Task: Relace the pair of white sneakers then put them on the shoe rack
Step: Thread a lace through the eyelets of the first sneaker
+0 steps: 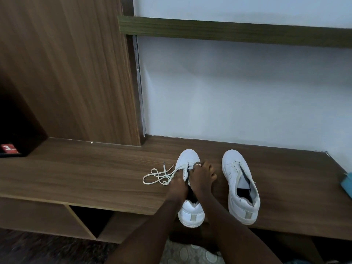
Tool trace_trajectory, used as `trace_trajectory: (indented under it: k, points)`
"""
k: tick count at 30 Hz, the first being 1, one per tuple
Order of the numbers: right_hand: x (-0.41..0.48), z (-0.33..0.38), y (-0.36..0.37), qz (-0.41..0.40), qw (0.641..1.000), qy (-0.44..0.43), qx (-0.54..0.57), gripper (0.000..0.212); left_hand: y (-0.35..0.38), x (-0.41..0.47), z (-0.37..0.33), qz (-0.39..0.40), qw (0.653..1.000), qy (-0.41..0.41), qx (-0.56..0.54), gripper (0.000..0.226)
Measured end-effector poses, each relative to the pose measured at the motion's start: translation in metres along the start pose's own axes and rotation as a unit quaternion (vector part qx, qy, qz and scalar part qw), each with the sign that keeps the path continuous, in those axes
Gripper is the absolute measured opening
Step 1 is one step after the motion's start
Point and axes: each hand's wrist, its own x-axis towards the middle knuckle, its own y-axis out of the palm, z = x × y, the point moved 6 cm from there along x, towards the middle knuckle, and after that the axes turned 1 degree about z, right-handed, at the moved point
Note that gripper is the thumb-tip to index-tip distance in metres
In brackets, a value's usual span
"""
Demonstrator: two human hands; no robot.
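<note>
Wood-grain surface (95,174) runs along a pale wall (238,96), and on it I see both white sneakers standing side by side, toes to the wall and heels near the front edge. Both hands are on the left sneaker (191,214). The right hand (202,177), with a ring (198,164) on one finger, curls over the tongue and eyelets and grips the upper. The left hand (178,185) has its fingers bent down at the shoe's left side, pinching the lace (158,175). The lace's loose length lies in loops on the surface just left of the shoe. The right sneaker (241,187) stands apart from the hands, eyelets showing, mouth wide open. Further out, a wood panel (66,73) rises on the left, a dark rail (228,30) crosses the wall, a red pack (8,149) sits in a dark cubby at far left, and something teal (347,184) shows at the right edge.
</note>
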Motion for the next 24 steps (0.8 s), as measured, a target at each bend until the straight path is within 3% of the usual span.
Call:
trace_trajectory:
  k: [4,10,14,19,21,24]
  points:
    - [-0.001,0.007,0.005,0.007,0.998,-0.067,-0.016,0.029,0.0,-0.002,0.002,-0.008,1.0,-0.002,-0.023,0.047]
    - [-0.002,0.008,0.004,-0.009,0.997,-0.051,-0.057,0.033,0.0,-0.002,0.002,-0.012,0.999,-0.004,-0.046,0.045]
    - [-0.002,-0.007,-0.006,-0.049,0.997,0.059,-0.013,0.033,0.002,0.001,0.004,-0.004,0.999,-0.021,-0.025,0.048]
    - [-0.01,-0.032,-0.013,-0.096,0.963,0.239,0.078,0.03,0.001,0.002,0.001,-0.005,1.0,-0.01,0.029,0.049]
    - [-0.01,-0.032,-0.014,-0.105,0.964,0.231,0.075,0.029,0.001,0.002,0.002,-0.006,1.0,-0.011,0.022,0.048]
    - [-0.004,-0.019,-0.011,-0.091,0.985,0.138,0.058,0.027,0.002,0.002,0.003,-0.003,1.0,-0.017,0.021,0.047]
